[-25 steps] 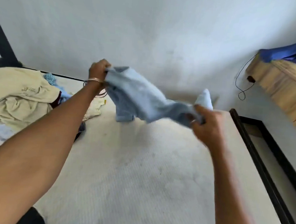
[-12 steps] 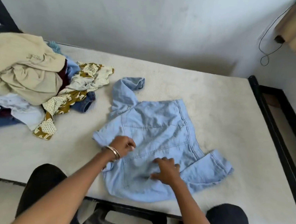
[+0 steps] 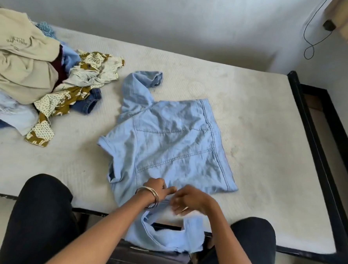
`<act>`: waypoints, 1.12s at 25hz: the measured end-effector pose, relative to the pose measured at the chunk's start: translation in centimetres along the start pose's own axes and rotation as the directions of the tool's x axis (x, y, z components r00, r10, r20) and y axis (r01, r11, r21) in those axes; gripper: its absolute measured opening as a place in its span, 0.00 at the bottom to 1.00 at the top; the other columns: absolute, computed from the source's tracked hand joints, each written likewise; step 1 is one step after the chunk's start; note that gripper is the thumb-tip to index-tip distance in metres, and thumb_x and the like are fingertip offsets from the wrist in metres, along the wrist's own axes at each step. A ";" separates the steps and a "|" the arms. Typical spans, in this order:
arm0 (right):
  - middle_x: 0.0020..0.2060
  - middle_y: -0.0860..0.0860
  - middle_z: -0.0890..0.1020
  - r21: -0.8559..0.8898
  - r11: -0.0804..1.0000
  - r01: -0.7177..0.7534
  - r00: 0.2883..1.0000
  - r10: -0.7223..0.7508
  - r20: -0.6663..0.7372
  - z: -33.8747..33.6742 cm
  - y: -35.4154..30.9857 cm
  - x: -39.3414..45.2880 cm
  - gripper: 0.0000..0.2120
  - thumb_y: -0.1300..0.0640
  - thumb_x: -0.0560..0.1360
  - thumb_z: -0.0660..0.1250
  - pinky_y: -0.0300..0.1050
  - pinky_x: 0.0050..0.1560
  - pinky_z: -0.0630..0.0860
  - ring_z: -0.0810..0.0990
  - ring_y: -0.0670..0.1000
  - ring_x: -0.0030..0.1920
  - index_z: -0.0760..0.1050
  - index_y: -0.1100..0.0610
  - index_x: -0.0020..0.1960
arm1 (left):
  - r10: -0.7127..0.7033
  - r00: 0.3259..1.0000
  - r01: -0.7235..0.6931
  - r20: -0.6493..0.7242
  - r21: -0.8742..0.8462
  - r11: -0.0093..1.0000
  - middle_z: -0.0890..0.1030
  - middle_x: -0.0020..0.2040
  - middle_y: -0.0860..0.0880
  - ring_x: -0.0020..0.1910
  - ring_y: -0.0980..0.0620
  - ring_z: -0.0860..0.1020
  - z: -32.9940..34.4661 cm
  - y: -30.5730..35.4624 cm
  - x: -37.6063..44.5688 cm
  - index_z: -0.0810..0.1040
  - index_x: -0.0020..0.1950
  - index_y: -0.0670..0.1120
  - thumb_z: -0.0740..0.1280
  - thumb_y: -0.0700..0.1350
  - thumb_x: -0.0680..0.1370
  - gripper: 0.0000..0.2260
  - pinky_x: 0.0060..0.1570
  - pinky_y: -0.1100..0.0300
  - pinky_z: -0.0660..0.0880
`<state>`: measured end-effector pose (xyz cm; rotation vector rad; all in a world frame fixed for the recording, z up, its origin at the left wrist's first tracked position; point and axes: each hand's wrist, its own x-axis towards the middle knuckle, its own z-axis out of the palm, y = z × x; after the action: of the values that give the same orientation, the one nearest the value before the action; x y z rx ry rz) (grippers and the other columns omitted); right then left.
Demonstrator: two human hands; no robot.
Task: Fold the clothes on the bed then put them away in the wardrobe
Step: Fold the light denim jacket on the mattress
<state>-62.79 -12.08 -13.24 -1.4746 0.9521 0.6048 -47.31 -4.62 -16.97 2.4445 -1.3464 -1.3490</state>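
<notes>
Spread flat at frame centre on the pale bed [image 3: 251, 120]: light blue shirt [image 3: 174, 144], near edge bunched under left hand [image 3: 157, 189] and right hand [image 3: 193, 200] (both pinching fabric, blurred). Heaped upper left: unfolded clothes [image 3: 26, 71]. Behind, white wall [image 3: 176, 19].

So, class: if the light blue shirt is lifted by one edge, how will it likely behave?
The shirt probably goes floppy: it lies creased, and its near end droops over the bed edge. It looks thin, so likely light. It should not roll or slide much.
</notes>
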 end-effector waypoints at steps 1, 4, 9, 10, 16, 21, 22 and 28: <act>0.45 0.59 0.83 -0.152 0.985 -0.081 0.953 0.032 -0.302 -1.4 1.2 0.5 0.09 0.67 0.76 0.60 0.51 0.51 0.81 0.84 0.51 0.40 0.79 0.61 0.48 | -0.039 0.999 0.040 -0.013 0.022 0.999 0.79 0.45 0.46 0.46 0.46 0.77 0.6 0.2 -0.1 0.74 0.45 0.48 0.63 0.72 0.70 0.26 0.44 0.55 0.74; 0.59 0.59 0.76 -0.415 0.847 -0.332 0.752 -0.027 -0.658 -4.1 4.8 0.7 0.14 0.64 0.74 0.66 0.51 0.57 0.73 0.75 0.59 0.58 0.72 0.60 0.59 | -0.131 0.991 0.131 -0.013 0.184 0.974 0.68 0.65 0.43 0.66 0.41 0.68 3.4 1.5 -1.0 0.64 0.68 0.47 0.70 0.71 0.63 0.43 0.56 0.43 0.74; 0.73 0.55 0.52 -0.576 0.716 -0.395 0.785 -0.063 -0.617 -2.4 7.2 1.6 0.32 0.49 0.71 0.74 0.65 0.69 0.54 0.50 0.61 0.75 0.62 0.44 0.69 | -0.047 0.984 0.105 -0.173 0.346 0.932 0.67 0.67 0.43 0.66 0.41 0.67 4.5 1.7 -2.0 0.65 0.69 0.49 0.63 0.39 0.77 0.21 0.55 0.43 0.75; 0.72 0.54 0.57 -0.568 0.729 -0.381 0.731 -0.138 -0.668 -2.2 7.3 2.1 0.26 0.54 0.73 0.71 0.65 0.69 0.51 0.52 0.59 0.75 0.65 0.44 0.67 | -0.071 0.966 0.126 -0.250 0.211 0.969 0.71 0.64 0.43 0.64 0.41 0.71 3.7 1.2 -1.6 0.70 0.67 0.48 0.60 0.37 0.77 0.18 0.56 0.46 0.75; 0.43 0.55 0.80 -0.382 0.923 0.047 0.391 -0.369 -0.843 -7.7 -0.6 1.2 0.17 0.70 0.72 0.62 0.50 0.46 0.72 0.79 0.60 0.45 0.76 0.55 0.56 | 0.119 0.799 -0.283 -0.589 -0.194 0.939 0.83 0.48 0.41 0.48 0.41 0.81 -7.5 0.9 -2.3 0.81 0.53 0.42 0.66 0.45 0.72 0.13 0.46 0.57 0.74; 0.45 0.59 0.82 -0.596 0.800 -0.068 0.280 -0.558 -0.781 -14.0 -9.3 -5.8 0.16 0.63 0.73 0.64 0.48 0.36 0.69 0.79 0.64 0.44 0.73 0.53 0.60 | 0.368 0.623 0.185 -0.690 0.587 0.788 0.76 0.57 0.43 0.52 0.38 0.77 -22.2 0.3 -4.3 0.73 0.64 0.49 0.64 0.41 0.76 0.16 0.47 0.47 0.75; 0.45 0.61 0.82 -0.579 0.812 -0.066 0.210 -0.556 -0.804 -14.8 -10.6 -7.2 0.17 0.63 0.73 0.62 0.48 0.37 0.69 0.79 0.65 0.44 0.74 0.53 0.60 | 0.318 0.465 0.214 -0.826 0.453 0.865 0.77 0.55 0.41 0.51 0.37 0.77 -25.0 0.1 -5.1 0.75 0.62 0.46 0.63 0.37 0.74 0.17 0.48 0.46 0.74; 0.41 0.53 0.83 -0.518 0.808 0.280 0.537 -0.579 -0.613 -15.3 -13.7 -10.4 0.15 0.44 0.70 0.75 0.46 0.42 0.72 0.80 0.54 0.42 0.79 0.52 0.50 | 0.167 0.489 -0.652 -0.856 -0.231 0.722 0.80 0.49 0.48 0.51 0.49 0.76 -28.6 -2.6 -6.8 0.78 0.53 0.41 0.60 0.30 0.75 0.12 0.52 0.61 0.73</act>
<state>-59.31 -25.58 5.00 -2.3001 1.0418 -0.3011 -27.11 -8.07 4.28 1.7182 -1.0084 -0.2960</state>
